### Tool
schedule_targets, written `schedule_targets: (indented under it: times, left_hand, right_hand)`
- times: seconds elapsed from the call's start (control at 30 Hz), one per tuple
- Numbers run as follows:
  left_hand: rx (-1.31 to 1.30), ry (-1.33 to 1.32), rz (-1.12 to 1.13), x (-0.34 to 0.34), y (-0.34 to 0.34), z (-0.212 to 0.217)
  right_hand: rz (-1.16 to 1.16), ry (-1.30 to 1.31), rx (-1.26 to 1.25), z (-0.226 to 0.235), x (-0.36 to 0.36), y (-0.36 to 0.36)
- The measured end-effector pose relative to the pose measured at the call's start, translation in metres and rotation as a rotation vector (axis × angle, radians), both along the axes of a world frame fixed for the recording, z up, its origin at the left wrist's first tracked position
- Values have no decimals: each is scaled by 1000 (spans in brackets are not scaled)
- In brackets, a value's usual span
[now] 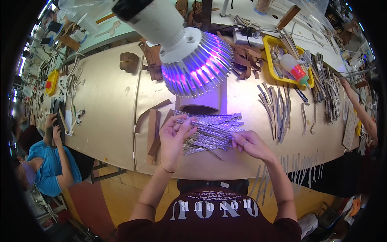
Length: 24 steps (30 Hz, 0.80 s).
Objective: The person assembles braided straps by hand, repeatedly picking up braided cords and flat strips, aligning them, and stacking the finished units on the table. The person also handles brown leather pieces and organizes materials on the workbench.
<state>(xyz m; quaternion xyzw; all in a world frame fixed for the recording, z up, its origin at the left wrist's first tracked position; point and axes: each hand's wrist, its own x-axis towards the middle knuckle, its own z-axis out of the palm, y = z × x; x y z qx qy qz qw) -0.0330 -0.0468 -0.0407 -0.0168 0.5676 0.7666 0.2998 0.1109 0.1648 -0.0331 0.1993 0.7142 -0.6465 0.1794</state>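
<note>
We're mid-sort on the pile of silver braided strips [211,131], spread on the tan counter [109,117] under the purple-lit lamp [193,64]: left hand [174,137] closed on a few strip ends at the pile's near-left edge, right hand [252,144] pinching one strip end at its right edge. Next move looks like separating a single strip, so it needs a clean pinch without dragging neighbours. The yellow tray [269,60] further back holds a squeeze bottle with red cap [295,69] and loose strips.
</note>
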Motion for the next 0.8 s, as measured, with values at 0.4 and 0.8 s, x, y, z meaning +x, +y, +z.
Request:
schedule_targets:
  times: [0.4, 0.8]
  left_hand:
    - [58, 16, -77, 13, -6, -3]
    - [-99, 320, -123, 30, 7, 10]
  right_hand:
    - [-74, 237, 386, 1, 3, -1]
    - [1, 377, 288, 0, 21, 12]
